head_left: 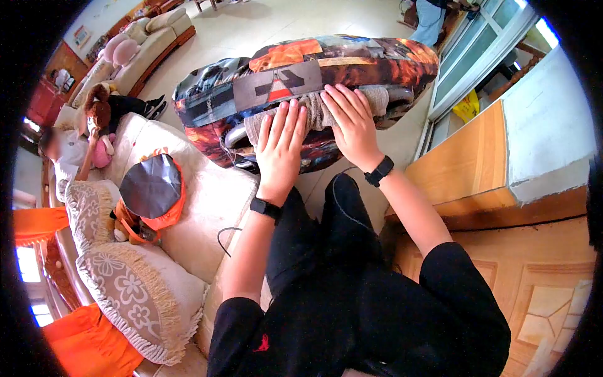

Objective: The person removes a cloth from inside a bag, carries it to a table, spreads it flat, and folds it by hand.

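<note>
Both of my hands lie flat on a grey-brown cloth [316,112]. It is stretched along the near side of a bulky thing in dark, multicoloured printed fabric [352,58]. My left hand [280,141] presses on the cloth's left part, fingers straight and close together. Resting farther right, my right hand [353,122] has its fingers stretched forward. A smooth grey end [236,134] sticks out past the cloth on the left. On the fabric's front, a grey panel [251,91] carries a red and white triangle shape. What lies under the cloth is hidden.
At left, a cream sofa [220,173] holds a black-topped orange bag [151,188] and fringed cushions [135,283]. A seated person [69,157] is beyond; another stands by the glass door [471,56]. A wooden cabinet [465,160] is close on my right.
</note>
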Demonstrator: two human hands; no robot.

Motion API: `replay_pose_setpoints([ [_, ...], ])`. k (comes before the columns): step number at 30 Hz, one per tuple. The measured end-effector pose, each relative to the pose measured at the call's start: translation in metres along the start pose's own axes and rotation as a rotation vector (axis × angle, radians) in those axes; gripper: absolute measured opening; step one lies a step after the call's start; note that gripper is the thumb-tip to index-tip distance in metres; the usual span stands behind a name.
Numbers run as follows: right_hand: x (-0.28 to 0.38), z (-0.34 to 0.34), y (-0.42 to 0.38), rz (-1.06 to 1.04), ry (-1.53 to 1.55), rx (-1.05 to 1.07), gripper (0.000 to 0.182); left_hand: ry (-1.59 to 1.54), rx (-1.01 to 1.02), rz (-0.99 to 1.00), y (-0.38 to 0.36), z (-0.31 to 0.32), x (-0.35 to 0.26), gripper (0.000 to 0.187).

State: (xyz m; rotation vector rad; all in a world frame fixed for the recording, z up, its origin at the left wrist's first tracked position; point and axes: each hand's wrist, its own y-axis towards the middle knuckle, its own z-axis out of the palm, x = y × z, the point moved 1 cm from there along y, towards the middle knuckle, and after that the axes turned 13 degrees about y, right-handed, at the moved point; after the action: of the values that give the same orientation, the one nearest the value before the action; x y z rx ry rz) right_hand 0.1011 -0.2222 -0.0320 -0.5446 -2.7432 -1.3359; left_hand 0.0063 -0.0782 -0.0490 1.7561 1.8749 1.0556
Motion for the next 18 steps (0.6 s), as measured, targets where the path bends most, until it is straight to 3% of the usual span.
replay_pose_setpoints([
  [13,0.006,0.003,-0.053,0.091,0.162,-0.015,0.049,-0.209,0.084,-0.095,-0.037,-0.003,-0.007,0.052],
  [18,0.034,0.018,-0.056,0.303,0.47,-0.086,0.055,-0.663,0.003,-0.308,-0.031,-0.002,-0.047,0.055],
])
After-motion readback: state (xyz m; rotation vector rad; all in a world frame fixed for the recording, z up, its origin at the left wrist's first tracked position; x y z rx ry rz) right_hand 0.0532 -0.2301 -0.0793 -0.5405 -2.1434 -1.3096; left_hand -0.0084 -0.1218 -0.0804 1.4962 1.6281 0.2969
